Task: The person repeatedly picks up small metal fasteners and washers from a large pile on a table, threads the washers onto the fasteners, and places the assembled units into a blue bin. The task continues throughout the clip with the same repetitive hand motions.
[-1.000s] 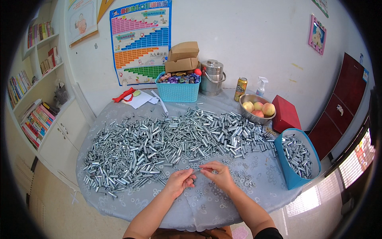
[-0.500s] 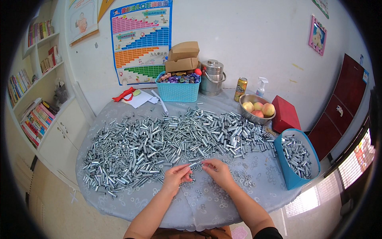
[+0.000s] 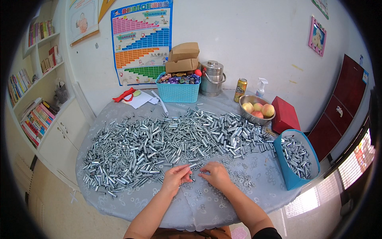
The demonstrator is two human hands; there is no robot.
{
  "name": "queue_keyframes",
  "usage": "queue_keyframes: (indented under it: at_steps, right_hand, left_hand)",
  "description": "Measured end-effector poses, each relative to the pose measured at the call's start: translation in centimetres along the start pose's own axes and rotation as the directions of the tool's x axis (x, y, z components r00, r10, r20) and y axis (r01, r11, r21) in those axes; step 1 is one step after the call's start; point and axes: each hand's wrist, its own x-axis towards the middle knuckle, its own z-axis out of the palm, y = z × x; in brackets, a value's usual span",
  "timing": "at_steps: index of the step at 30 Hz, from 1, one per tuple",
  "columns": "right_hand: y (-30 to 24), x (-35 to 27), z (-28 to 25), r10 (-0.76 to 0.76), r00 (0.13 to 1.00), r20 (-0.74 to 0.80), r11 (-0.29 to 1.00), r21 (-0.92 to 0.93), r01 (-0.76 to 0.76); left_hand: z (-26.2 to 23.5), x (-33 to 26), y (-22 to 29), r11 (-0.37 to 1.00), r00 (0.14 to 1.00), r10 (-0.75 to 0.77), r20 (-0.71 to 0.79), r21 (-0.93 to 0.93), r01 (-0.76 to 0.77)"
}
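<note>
My left hand (image 3: 177,176) pinches a short silvery expansion bolt (image 3: 193,165) between thumb and fingertips, its end pointing right. Just right of it is my right hand (image 3: 216,175), its fingers bent and drawn together low over the table; whatever they pinch is too small to make out. A wide heap of similar silvery metal bolts and sleeves (image 3: 159,139) spreads beyond both hands. Small washers and nuts (image 3: 242,178) lie scattered right of my right hand, and a few more washers (image 3: 197,192) sit between my forearms.
A blue bin (image 3: 293,184) of metal pieces stands at the table's right edge. Farther back are a steel bowl (image 3: 248,115) of fruit, a red box (image 3: 285,113), a can (image 3: 240,90), a spray bottle (image 3: 261,87), a steel pot (image 3: 212,77) and a turquoise basket (image 3: 178,93). Grey cloth (image 3: 183,215) covers the table.
My right hand has drawn back from the bolt's end and dropped slightly toward the table, its fingers curling more. My left hand keeps the bolt almost where it was.
</note>
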Motion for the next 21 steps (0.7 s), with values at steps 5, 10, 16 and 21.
queue_keyframes:
  at_steps: [5, 10, 16, 21]
  right_hand:
    - [-0.3, -0.1, -0.7, 0.098, 0.995, 0.009, 0.993, 0.07, -0.099]
    - [-0.6, 0.0, -1.3, 0.325, 0.944, -0.05, 0.753, 0.617, -0.227]
    - [-1.3, 0.1, -1.8, 0.181, 0.98, -0.083, 0.789, 0.607, -0.094]
    - [-1.5, -0.1, -1.7, 0.136, 0.979, -0.152, 0.836, 0.547, -0.031]
  left_hand:
    - [-0.3, 0.1, -0.3, 1.0, 1.0, 0.008, -0.001, -0.02, -0.008]
    - [-0.8, 0.4, -0.6, 0.998, 0.997, -0.057, 0.058, -0.002, 0.057]
    - [-0.2, -0.1, -0.2, 0.996, 0.994, -0.085, 0.072, 0.04, 0.082]
    - [-0.5, 0.1, -0.6, 0.994, 0.993, -0.087, 0.077, 0.074, 0.081]
